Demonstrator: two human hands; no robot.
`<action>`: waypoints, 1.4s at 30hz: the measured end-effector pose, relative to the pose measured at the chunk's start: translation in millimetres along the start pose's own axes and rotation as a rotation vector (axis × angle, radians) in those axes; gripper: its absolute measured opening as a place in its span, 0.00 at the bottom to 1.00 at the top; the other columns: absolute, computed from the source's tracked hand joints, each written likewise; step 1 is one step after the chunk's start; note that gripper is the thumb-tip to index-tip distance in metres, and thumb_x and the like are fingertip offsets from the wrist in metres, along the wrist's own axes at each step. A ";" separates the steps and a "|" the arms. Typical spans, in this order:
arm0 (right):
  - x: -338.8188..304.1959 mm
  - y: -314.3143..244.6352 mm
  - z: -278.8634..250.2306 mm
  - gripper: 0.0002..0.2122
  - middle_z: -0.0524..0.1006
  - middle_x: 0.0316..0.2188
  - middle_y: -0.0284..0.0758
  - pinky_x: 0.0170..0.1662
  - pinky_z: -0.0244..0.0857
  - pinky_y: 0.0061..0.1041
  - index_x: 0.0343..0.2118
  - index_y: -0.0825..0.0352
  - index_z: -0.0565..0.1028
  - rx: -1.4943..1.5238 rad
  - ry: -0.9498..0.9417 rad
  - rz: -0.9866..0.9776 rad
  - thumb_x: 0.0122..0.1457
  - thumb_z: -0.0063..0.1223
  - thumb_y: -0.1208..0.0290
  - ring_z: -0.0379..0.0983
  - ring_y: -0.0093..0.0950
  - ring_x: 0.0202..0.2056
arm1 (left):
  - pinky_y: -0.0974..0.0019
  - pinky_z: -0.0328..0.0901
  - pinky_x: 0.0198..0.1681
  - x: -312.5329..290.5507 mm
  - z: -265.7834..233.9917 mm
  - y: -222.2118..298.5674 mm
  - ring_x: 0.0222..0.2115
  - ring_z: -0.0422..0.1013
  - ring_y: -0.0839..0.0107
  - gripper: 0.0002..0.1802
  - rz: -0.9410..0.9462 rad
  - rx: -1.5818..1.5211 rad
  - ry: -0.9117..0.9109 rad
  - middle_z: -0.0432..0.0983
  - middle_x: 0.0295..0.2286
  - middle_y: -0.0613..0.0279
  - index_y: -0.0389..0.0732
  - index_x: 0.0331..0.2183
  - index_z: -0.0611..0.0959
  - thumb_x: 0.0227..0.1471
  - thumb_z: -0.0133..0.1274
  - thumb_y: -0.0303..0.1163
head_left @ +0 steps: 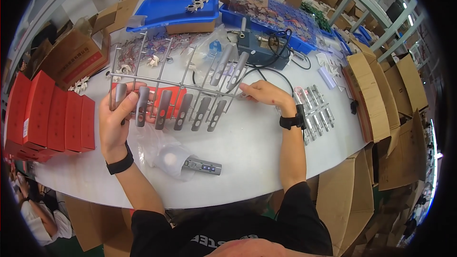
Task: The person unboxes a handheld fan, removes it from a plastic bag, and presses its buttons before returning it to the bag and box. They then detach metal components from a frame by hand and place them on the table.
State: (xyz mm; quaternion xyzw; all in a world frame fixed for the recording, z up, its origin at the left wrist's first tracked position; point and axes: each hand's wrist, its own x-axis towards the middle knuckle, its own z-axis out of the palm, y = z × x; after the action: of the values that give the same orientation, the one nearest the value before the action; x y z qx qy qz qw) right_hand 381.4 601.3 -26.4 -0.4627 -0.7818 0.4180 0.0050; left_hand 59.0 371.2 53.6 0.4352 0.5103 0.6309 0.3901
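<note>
Left grip (114,121) is curled round the left end of a big grey frame (183,86), with the thumb in front and fingers behind it. Right grip (267,93) has its fingertips pinched together at the frame's other end. So the frame hangs up between the two grips, tipped a bit, over the white table (252,157). Long grey parts (163,109) with holes stick out of it: a row runs just right of the left thumb, and two more stand just past the right fingertips. Some thin rods (140,54) beyond the left grip have no part on them. To me, this looks like the step of holding the frame so its parts can be got at. The next move seems to call for the left grip to hold tight while the right fingers work gently, since thin rods may bend. A shiny smaller frame (315,109) lies right of the right grip. Nearer the body than the left grip, a grey gadget (207,167) pokes out of a clear bag (172,159).
</note>
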 end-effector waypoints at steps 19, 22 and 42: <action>-87.8 -80.5 -10.2 0.16 0.80 0.43 0.36 0.45 0.71 0.26 0.46 0.66 0.82 0.136 -0.056 -0.543 0.56 0.66 0.66 0.78 0.27 0.39 | 0.64 0.73 0.32 -7.6 2.4 1.8 0.27 0.79 0.64 0.17 -0.015 0.031 -0.233 0.82 0.32 0.46 0.25 0.42 0.80 0.55 0.57 0.29; -85.7 -88.1 -2.8 0.12 0.81 0.39 0.34 0.44 0.71 0.24 0.39 0.66 0.84 0.192 0.181 -0.571 0.53 0.69 0.69 0.77 0.25 0.39 | 0.64 0.73 0.33 -12.2 5.7 5.9 0.28 0.79 0.64 0.16 -0.003 0.068 -0.199 0.82 0.32 0.46 0.25 0.41 0.80 0.55 0.57 0.29; -61.3 -65.5 -4.8 0.11 0.81 0.33 0.26 0.39 0.65 0.28 0.34 0.60 0.83 0.235 -0.163 -0.618 0.46 0.70 0.72 0.74 0.27 0.35 | 0.64 0.76 0.29 -9.0 -4.6 11.2 0.25 0.79 0.63 0.14 0.209 0.322 -0.321 0.80 0.30 0.50 0.25 0.42 0.79 0.58 0.53 0.27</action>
State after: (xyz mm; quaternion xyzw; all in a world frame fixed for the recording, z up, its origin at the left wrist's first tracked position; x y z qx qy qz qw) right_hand 371.2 545.2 43.1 -0.1652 -0.8293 0.5197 0.1221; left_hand 56.9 359.5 62.8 0.6367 0.4878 0.5014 0.3244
